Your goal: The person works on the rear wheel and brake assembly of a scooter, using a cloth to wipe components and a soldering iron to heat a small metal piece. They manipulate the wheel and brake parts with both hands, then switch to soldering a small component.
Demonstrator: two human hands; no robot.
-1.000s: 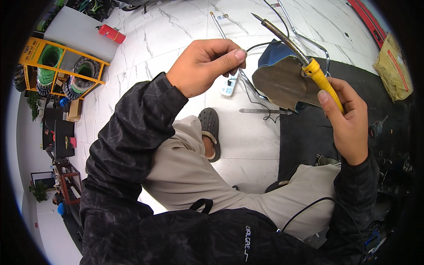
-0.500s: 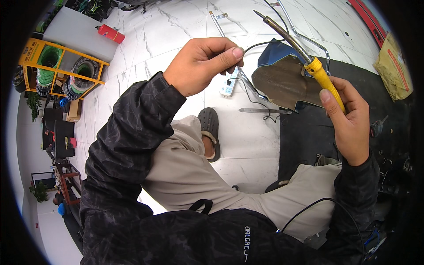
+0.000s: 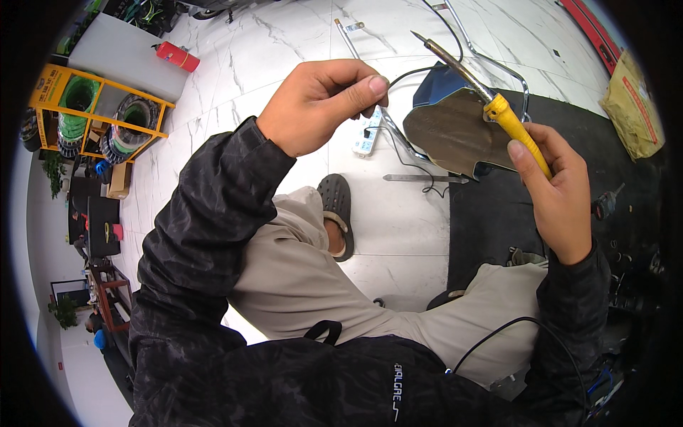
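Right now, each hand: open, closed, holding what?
Left hand: closed in a pinch; grip on the black cable unclear.
Right hand: closed, holding the yellow-handled soldering iron.

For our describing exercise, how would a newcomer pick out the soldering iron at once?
Start at the black mat on the right, then find the right hand in front of it. This holds the soldering iron, which points up and left. Its yellow handle and metal barrel set it apart from the brown panel behind.

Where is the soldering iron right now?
In the head view, the soldering iron is right of centre, its yellow handle in the right hand, its tip pointing up-left.
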